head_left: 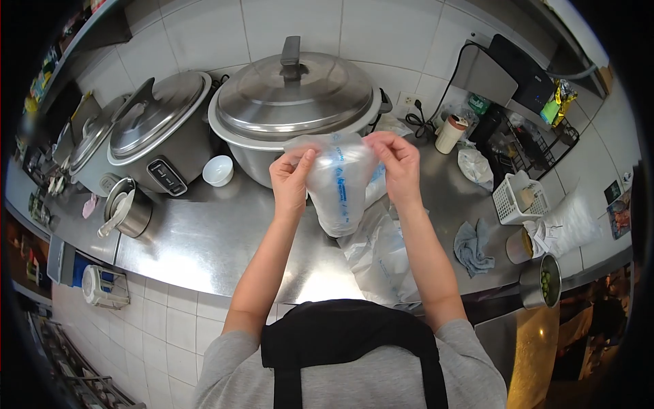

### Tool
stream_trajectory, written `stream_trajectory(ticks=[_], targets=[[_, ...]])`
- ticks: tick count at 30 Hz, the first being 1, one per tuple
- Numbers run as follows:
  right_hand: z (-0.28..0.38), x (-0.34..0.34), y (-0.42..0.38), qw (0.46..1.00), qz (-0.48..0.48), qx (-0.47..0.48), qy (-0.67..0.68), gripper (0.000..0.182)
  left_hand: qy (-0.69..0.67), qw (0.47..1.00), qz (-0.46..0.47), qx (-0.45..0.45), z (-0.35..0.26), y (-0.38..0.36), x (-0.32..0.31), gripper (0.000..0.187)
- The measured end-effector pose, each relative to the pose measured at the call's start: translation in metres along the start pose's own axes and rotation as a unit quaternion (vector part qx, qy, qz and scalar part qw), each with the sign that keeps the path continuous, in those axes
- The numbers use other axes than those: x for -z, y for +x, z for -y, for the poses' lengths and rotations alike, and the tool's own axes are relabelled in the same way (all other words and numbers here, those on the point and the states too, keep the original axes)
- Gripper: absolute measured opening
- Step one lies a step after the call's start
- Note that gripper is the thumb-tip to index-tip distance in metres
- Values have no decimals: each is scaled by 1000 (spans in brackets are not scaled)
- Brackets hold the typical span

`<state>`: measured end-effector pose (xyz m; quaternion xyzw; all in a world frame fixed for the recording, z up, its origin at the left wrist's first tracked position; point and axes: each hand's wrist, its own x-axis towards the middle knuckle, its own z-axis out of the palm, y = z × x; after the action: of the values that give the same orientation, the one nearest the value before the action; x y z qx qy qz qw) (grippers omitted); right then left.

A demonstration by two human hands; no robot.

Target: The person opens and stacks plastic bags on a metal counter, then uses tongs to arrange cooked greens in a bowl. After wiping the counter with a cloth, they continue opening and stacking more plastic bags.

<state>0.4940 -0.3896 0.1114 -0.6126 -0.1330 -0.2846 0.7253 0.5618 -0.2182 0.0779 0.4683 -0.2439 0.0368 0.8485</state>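
Note:
A clear plastic bag with blue print (338, 187) is stretched between my two hands above the steel counter (225, 235). My left hand (293, 178) pinches its upper left edge, thumb against fingers. At the upper right edge, my right hand (398, 163) pinches the bag in the same way. The lower part of the bag narrows to a rounded end; what is inside, if anything, is hard to make out. More clear bags with blue print (380, 255) lie on the counter beneath and to the right.
A large lidded pot (294, 99) stands behind my hands, with a grey cooker (160, 129) to its left. Nearby are a white bowl (218, 171) and a steel container (133, 217). At right are a blue cloth (473, 249), a white basket (512, 204) and a steel pot (540, 281).

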Motion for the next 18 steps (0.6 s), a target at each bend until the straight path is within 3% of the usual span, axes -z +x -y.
stream_trajectory(ticks=[3,4,6,7,9,11,13,18], targets=[[-10,8,0,999,-22,5,33,26,-63,998,-17,11,1,-3,2,27],[-14,7,-5,995,-27,-16,98,36,-62,998,-19,10,2,-5,0,27],[-25,1,-19,986,-30,-37,163,47,-109,993,-24,-29,-2,-11,-10,51],[-35,-2,-32,993,-8,-56,105,53,-109,993,-25,-29,7,-15,-5,51],[-57,-2,-50,996,12,-77,45,60,14,998,53,3,34,-25,7,69],[-79,3,-64,986,44,-97,-127,67,49,997,49,16,50,-38,9,69],[-93,7,-75,984,46,-102,-135,69,120,991,57,28,72,-49,17,67],[-119,11,-104,979,29,-88,-182,76,138,984,62,94,102,-72,31,63]])
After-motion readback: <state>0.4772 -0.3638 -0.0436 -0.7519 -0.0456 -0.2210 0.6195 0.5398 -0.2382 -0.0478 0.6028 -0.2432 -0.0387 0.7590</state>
